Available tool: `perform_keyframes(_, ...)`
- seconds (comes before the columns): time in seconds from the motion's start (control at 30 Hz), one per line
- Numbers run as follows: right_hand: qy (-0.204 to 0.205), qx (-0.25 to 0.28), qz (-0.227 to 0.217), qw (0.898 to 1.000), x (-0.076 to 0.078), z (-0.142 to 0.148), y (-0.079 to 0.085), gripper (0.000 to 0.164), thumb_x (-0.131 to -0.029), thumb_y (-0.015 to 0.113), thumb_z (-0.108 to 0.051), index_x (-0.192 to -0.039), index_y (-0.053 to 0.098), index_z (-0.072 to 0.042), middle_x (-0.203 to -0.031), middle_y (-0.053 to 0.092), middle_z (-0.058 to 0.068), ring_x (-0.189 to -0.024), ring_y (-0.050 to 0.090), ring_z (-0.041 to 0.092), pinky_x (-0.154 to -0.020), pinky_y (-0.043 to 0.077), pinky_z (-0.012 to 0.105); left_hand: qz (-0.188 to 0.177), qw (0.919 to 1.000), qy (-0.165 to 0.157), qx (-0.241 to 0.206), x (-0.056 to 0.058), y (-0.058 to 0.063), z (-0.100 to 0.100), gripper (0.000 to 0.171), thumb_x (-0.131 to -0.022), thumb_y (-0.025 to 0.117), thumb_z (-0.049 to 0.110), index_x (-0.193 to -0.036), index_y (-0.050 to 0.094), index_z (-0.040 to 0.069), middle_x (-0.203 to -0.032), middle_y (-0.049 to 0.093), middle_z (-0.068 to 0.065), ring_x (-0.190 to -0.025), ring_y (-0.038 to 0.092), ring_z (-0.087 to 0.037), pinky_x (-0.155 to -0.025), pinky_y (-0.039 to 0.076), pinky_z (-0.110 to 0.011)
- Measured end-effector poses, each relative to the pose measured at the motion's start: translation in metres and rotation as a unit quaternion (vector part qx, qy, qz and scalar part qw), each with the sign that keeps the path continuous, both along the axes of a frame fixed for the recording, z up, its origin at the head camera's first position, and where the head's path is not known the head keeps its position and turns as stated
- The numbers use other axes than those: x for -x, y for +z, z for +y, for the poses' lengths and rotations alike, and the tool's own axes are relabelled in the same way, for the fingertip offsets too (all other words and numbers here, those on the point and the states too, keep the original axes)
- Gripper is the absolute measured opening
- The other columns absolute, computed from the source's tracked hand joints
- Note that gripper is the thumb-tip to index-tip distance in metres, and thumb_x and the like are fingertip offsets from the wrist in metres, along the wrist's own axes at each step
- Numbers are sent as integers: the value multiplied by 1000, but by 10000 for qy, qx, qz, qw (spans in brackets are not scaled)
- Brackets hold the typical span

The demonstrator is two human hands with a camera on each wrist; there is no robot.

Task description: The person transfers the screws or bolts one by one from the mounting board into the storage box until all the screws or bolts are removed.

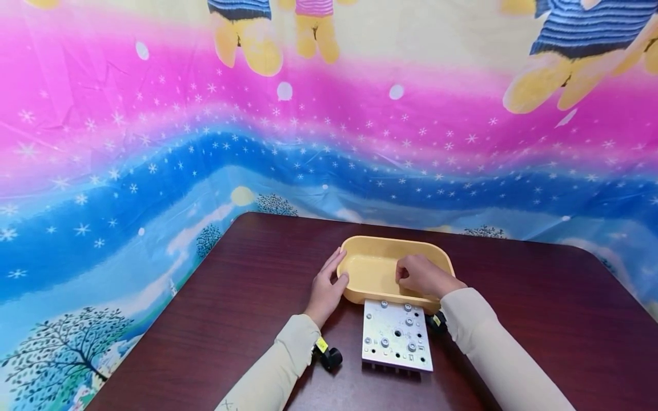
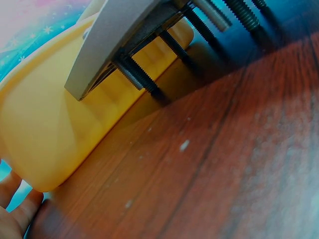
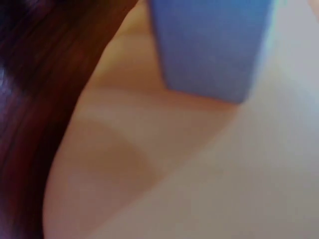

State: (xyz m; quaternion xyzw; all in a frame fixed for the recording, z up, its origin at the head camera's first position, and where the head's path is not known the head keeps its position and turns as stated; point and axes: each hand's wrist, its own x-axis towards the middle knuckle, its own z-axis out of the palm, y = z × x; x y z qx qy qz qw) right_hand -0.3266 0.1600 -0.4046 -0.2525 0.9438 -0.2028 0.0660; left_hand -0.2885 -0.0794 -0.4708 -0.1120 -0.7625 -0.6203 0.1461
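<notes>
A yellow oblong plastic bin (image 1: 370, 268) stands on the table. My left hand (image 1: 327, 288) rests against its left end, fingers fairly straight along the rim and outer wall; in the left wrist view, fingers (image 2: 22, 206) show beside the bin's lower corner. My right hand (image 1: 424, 275) reaches over the near rim into the bin with its fingers bent down. I cannot tell whether its hidden fingertips pinch anything. Just in front of the bin is a silver metal plate (image 1: 396, 357) with several socket-head bolts and open holes, propped up on threaded screws (image 2: 139, 74) underneath.
The dark red-brown wooden table (image 1: 247, 319) carries it all. Behind hangs a printed pink and blue cloth (image 1: 329, 142). Black wrist cameras hang under both sleeves, the left one (image 1: 331, 358) near the plate. A blurred grey block (image 3: 209, 50) overlaps the bin in the right wrist view.
</notes>
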Motion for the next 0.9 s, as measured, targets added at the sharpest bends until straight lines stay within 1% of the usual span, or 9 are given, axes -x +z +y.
perform_keyframes(0.07,-18,41,-4,10000,-3,0,2,10,-83,65,-2,-77,66,-9,-71,57,-2,-64,51,15,-61,44,29,-52,10000,-32,-10,-7,10,0,51,-93,55,3,-142,49,11,-152,38,0,-140,32,-15,-107,35,-35)
perform_keyframes(0.17,-1,162,23,9999,-7,2,8,7,-84,66,-4,-78,66,-9,-72,59,-2,-66,52,14,-63,45,30,-116,9999,-9,15,-7,10,1,51,-93,55,6,-142,49,13,-152,38,0,-140,32,-13,-107,35,-35)
perform_keyframes(0.23,11,260,61,9996,-9,5,12,6,-84,66,-4,-79,66,-8,-74,60,-2,-67,52,14,-64,46,31,-122,9999,43,94,-5,8,0,51,-92,56,9,-142,50,16,-151,39,2,-139,33,-10,-108,35,-33)
perform_keyframes(0.3,49,331,168,9993,-11,7,16,7,-84,66,-3,-80,66,-9,-74,61,-2,-68,53,13,-65,47,30,-100,9998,89,136,1,-2,0,51,-91,56,12,-142,51,20,-151,39,4,-138,32,-6,-108,34,-33)
perform_keyframes(0.43,134,400,516,9978,-18,11,23,9,-83,65,-3,-79,66,-11,-73,61,-5,-67,54,10,-64,48,29,-93,9997,129,206,1,-1,0,52,-91,56,11,-142,51,19,-151,40,5,-138,32,-7,-110,33,-34)
perform_keyframes(0.53,131,514,608,9967,-25,14,27,6,-84,65,-5,-80,66,-10,-73,61,-6,-67,54,11,-63,48,29,-89,9997,129,201,1,0,0,52,-91,57,10,-142,52,20,-150,40,8,-139,32,-8,-110,33,-34)
perform_keyframes(0.7,-9,664,551,9963,-37,16,33,3,-86,64,-8,-83,66,-10,-75,60,-6,-69,55,11,-64,49,29,-82,9998,111,166,1,1,1,52,-91,57,10,-141,52,20,-151,40,6,-139,31,-7,-109,33,-32)
perform_keyframes(0.77,57,728,547,9958,-42,15,36,4,-86,65,-7,-84,66,-11,-75,60,-6,-69,55,10,-63,49,28,-53,9998,114,146,1,1,0,52,-91,57,10,-141,52,19,-151,40,5,-139,32,-8,-109,33,-33)
perform_keyframes(0.9,395,885,430,9944,-54,12,42,6,-85,65,-4,-89,66,-9,-76,61,-5,-68,56,10,-62,49,26,51,9999,117,115,0,0,0,52,-89,57,8,-141,53,16,-150,41,5,-139,33,-11,-109,33,-35)
